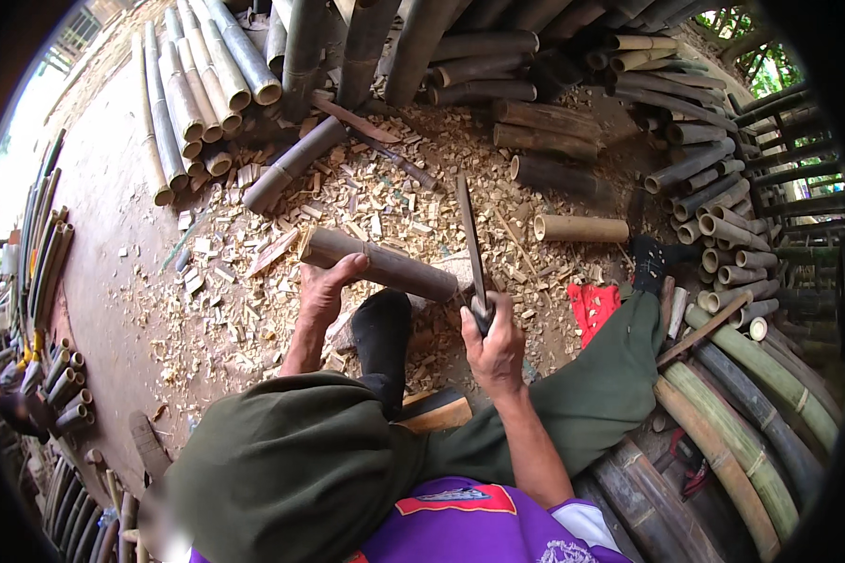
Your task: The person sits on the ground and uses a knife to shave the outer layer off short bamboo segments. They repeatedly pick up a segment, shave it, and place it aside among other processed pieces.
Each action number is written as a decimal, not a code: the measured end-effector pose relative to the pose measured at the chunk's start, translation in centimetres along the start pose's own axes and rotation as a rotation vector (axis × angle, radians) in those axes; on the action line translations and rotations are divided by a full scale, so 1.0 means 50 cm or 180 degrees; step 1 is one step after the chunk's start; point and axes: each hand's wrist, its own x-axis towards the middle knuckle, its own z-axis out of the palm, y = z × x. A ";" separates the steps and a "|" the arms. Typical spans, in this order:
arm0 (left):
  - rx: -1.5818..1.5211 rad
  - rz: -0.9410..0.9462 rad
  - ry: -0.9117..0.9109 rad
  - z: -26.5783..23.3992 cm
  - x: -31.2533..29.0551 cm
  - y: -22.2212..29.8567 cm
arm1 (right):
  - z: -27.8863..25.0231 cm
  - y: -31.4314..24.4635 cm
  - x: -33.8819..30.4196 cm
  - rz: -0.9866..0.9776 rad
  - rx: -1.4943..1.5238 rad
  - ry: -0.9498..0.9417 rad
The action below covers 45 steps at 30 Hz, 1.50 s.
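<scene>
My left hand (pixel 321 293) grips the left end of a short brown bamboo section (pixel 385 266), its thumb lying along the top. The bamboo lies slanted across in front of me, its right end lower, close to my dark-socked foot (pixel 382 328). In my right hand (pixel 496 349) is a long-bladed knife (pixel 469 230), fingers wrapped round its dark handle. Its narrow blade points up and away from me, just beyond the bamboo's right end. A pale block or bundle partly shows under the bamboo.
Wood chips (pixel 225 310) cover the ground around me. Another cut bamboo piece (pixel 296 164) lies ahead, and a pale one (pixel 582 228) lies to the right. Bamboo poles (pixel 207 84) are stacked far left, with more piles (pixel 723 235) at right. A red cloth (pixel 591 310) is near my right leg.
</scene>
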 end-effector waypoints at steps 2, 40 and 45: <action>-0.0121 -0.0042 -0.0029 0.022 -0.008 0.002 | 0.053 0.093 -0.041 0.0620 -0.0346 -0.0468; -0.0397 0.0647 0.0325 0.060 -0.003 0.005 | 0.053 0.115 -0.018 0.1600 -0.1073 -0.1286; 0.0255 0.0230 -0.0093 -0.009 -0.010 0.007 | 0.000 -0.009 -0.001 0.0754 -0.0170 -0.0524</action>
